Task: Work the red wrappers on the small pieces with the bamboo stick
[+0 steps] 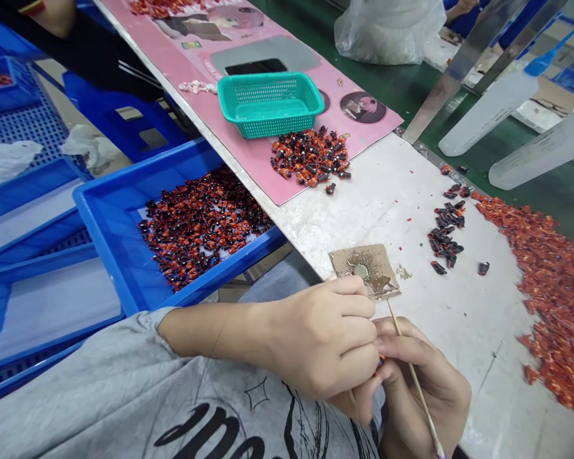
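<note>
Here, left hand (pixel 332 338) and right hand (pixel 423 376) meet at near side of desk (pixel 463 357), small part (pixel 381 361) pinched between their fingertips, mostly hidden. Right grip also holds thin stick (pixel 415 373) slantwise; stained cardboard (pixel 381 258) just beyond.

The thin, pale wooden stick (pixel 416 376) looks matt. The small black-and-orange pieces (pixel 310 156) have a glossy, plastic look. The brown cardboard square (pixel 340 258) is dull, with shiny, wet-looking patches. The white tabletop (pixel 387 191) looks scuffed and matt; the pink printed sheet (pixel 253 169), smooth. The teal perforated basket (pixel 277 126) and blue rectangular tray (pixel 109 217) are smooth plastic, the blue-nozzled bottle (pixel 488 118) translucent plastic, the grey shirt (pixel 100 376) matt cloth.
</note>
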Tool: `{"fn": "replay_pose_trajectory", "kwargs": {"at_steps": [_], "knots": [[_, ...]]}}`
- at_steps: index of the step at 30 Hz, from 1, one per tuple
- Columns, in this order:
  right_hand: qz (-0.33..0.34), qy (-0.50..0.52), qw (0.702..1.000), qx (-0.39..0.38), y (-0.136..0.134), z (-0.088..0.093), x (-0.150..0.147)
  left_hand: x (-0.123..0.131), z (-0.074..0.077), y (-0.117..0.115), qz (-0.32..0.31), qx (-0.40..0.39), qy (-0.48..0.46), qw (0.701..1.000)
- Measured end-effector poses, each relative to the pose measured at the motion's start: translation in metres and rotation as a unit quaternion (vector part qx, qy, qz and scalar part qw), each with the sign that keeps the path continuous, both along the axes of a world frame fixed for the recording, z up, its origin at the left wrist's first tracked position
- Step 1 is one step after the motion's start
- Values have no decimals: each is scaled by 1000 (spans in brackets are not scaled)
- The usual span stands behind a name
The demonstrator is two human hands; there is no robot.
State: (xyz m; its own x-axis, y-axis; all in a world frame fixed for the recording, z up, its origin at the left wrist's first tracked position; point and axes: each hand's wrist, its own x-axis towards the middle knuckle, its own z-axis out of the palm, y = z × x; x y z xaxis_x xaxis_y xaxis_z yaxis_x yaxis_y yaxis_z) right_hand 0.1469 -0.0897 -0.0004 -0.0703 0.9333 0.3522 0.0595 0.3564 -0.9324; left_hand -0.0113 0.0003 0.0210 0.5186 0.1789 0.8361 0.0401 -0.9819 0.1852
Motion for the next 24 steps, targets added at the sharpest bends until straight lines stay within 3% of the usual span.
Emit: {"fn": "replay_pose_trajectory", "kwargs": {"at_steps": [8,15,24], "knots": [[-39,25,999,-16,-3,-7,-1,4,-8,-2,30,-33,-17,999],[-61,36,997,-25,-7,-9,-5,3,-5,-2,46,-56,-57,996],[-81,-11,997,-7,-8,-8,-5,1,-4,-4,35,1,13,999]]}}
